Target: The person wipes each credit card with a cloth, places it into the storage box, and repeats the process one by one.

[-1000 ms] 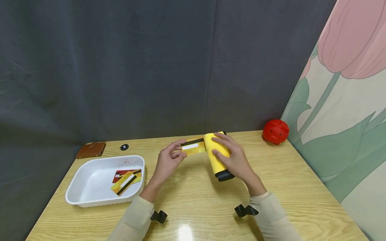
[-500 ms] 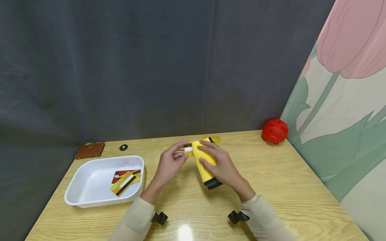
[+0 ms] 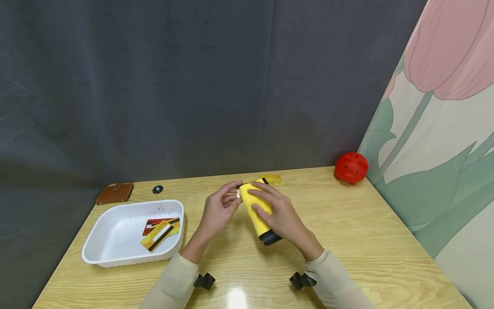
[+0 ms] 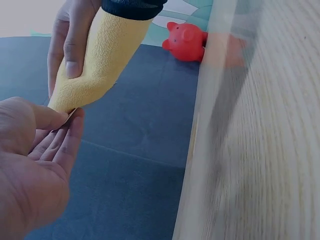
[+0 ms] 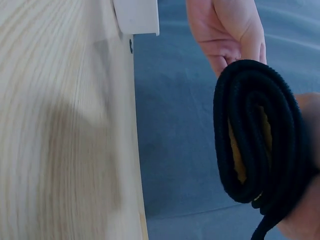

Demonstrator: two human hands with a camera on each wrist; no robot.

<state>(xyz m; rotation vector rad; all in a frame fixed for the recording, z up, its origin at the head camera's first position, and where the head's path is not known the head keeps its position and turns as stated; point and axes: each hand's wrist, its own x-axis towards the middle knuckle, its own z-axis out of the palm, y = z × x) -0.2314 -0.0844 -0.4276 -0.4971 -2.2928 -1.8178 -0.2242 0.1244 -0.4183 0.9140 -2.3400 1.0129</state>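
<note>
My left hand (image 3: pixel 217 210) pinches one end of a yellow bank card (image 3: pixel 238 193) between thumb and fingers. My right hand (image 3: pixel 284 216) holds a folded yellow cloth (image 3: pixel 252 204) with black edging against that card, covering most of it. In the left wrist view only a thin edge of the card (image 4: pixel 72 114) shows beneath the cloth (image 4: pixel 107 55). The cloth's dark layered end (image 5: pixel 257 135) faces the right wrist camera. Beyond the cloth, a yellow card (image 3: pixel 273 179) lies toward the table's far edge, partly hidden.
At the left stands a white plastic tray (image 3: pixel 115 234) with a red card (image 3: pixel 149 225) and yellow cards (image 3: pixel 158 238) inside. Behind it are a brown leather wallet (image 3: pixel 115 193) and a black poker chip (image 3: pixel 158 189). A red piggy bank (image 3: pixel 351 168) stands at the far right.
My right hand has brought the cloth leftward over the card, up to my left fingertips. More of the pinched card is covered now. The card on the table behind has come into view.
</note>
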